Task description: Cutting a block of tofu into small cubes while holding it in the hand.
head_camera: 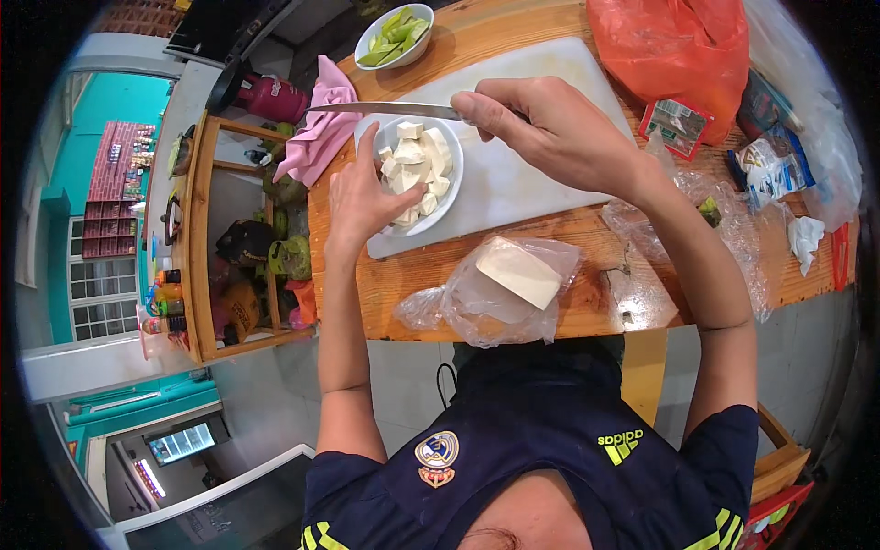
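Observation:
A white bowl (454, 201) of pale cheese or tofu chunks (410, 152) stands on the left part of a white cutting board (550, 165). My left hand (364, 189) spans the bowl's near left side, fingers apart, thumb and a finger over the rim and the chunks. My right hand (543, 127) holds a knife (392, 108) by its handle end, above the board, with the blade pointing left across the far side of the bowl. Nearer to me, a larger pale block (519, 273) lies on a clear plastic bag (474, 302) on the wooden table.
A bowl of green vegetable pieces (395, 38) stands at the table's far side. A pink cloth (320, 124) hangs at the left edge. On the right are a red plastic bag (670, 51), a blue-and-white packet (771, 165), crumpled clear film (739, 240) and a white tissue (804, 240).

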`<state>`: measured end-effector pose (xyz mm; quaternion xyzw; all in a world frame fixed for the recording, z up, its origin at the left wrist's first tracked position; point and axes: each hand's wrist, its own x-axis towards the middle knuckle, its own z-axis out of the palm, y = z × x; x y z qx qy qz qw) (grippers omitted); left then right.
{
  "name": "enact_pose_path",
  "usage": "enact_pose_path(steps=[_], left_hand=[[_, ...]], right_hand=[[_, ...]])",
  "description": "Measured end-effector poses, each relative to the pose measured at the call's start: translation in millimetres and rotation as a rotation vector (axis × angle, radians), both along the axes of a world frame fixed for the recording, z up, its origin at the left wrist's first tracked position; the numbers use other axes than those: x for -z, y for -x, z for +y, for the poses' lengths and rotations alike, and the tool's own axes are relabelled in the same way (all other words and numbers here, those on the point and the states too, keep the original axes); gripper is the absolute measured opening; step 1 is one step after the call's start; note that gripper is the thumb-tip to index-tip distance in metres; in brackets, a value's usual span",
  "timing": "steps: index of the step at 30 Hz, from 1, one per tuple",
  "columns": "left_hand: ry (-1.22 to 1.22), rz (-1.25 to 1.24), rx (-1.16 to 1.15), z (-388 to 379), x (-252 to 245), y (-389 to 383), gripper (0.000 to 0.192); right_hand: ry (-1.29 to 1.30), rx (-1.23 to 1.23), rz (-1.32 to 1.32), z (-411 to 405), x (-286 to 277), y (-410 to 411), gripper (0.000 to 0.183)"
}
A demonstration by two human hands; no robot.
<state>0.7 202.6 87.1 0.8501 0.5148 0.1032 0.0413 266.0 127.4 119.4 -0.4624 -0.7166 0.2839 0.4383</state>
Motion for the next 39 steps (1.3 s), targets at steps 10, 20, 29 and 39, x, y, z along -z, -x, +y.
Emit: enact_pose_path(steps=[10, 20, 29, 39], left_hand=[[0.081, -0.086, -0.057, -3.1, -6.0, -3.7, 0.102], [0.498, -0.478, 0.049, 14.4, -1.6, 36.1, 0.087], [0.598, -0.632, 0.135, 27.4, 9.1, 41.8, 0.074], [0.637, -0.669, 0.171, 29.3, 13.9, 54.2, 0.072]], right_hand=[[-0.028, 0.02, 0.192, 8.2, -0.3, -19.1, 0.055], [0.377, 0.104, 0.282, -92.1, -26.4, -61.3, 0.037], [0.199, 1.106, 0.618, -267.8, 100.6, -83.0, 0.029], [0.096, 1.352, 0.598, -286.3, 161.8, -62.3, 0.012]])
